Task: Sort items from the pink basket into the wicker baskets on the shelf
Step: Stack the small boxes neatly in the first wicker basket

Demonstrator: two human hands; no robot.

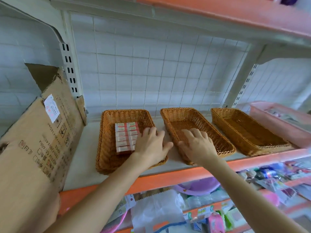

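Just right of the small pink-and-white boxes (125, 137), left hand (151, 145) lies fingers spread, gripping nothing; right hand (198, 145) further right, same, empty; imo nudge rows square first.

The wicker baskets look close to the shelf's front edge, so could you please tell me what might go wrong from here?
The left basket sits near the front edge of the shelf; the left hand resting across its right rim might tip or drag it off.
That hand's fingers lie right beside the small boxes and could knock the neat rows askew.
The right hand in the middle basket could slide it forward.
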